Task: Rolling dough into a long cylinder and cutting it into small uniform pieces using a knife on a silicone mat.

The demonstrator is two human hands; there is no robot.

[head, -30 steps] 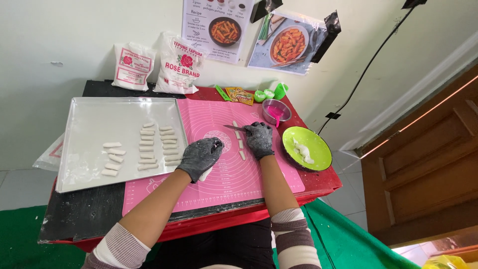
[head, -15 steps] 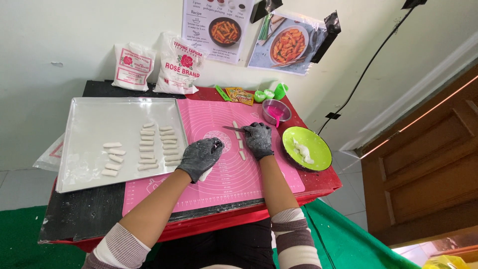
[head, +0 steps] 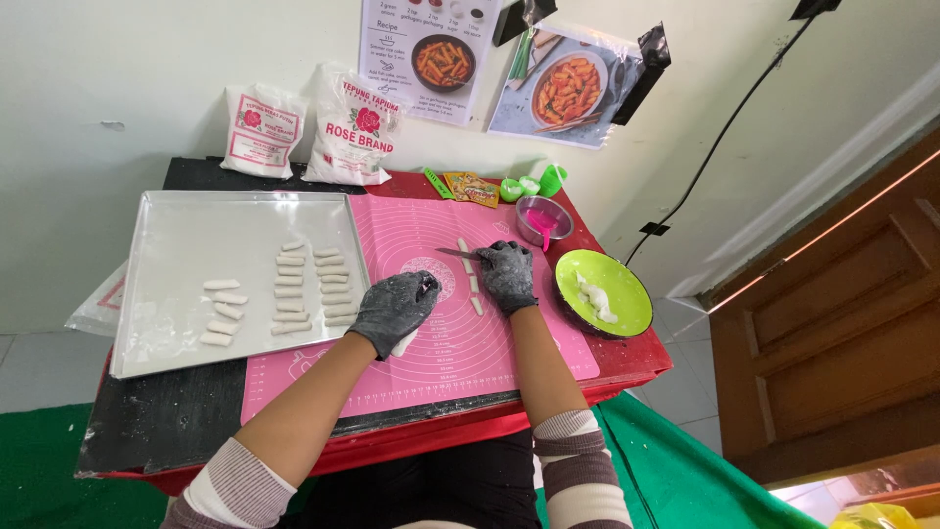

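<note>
Mid-frame on the pink mat (head: 490,343), the right hand (head: 507,274) grips a knife (head: 452,253) over dough (head: 474,284); the left hand (head: 394,306) is curled, clutching a dough piece (head: 403,343).

Two flour bags (head: 323,132) lean against wall behind tray (head: 186,245). Green plate (head: 617,284) right of pink mat (head: 441,343); small bowl (head: 543,217) just behind plate.

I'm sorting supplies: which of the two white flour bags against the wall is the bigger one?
The right flour bag, beside the recipe sheet, is bigger; it stands taller and wider than the left flour bag, which sits nearer the wall's bare stretch.
</note>
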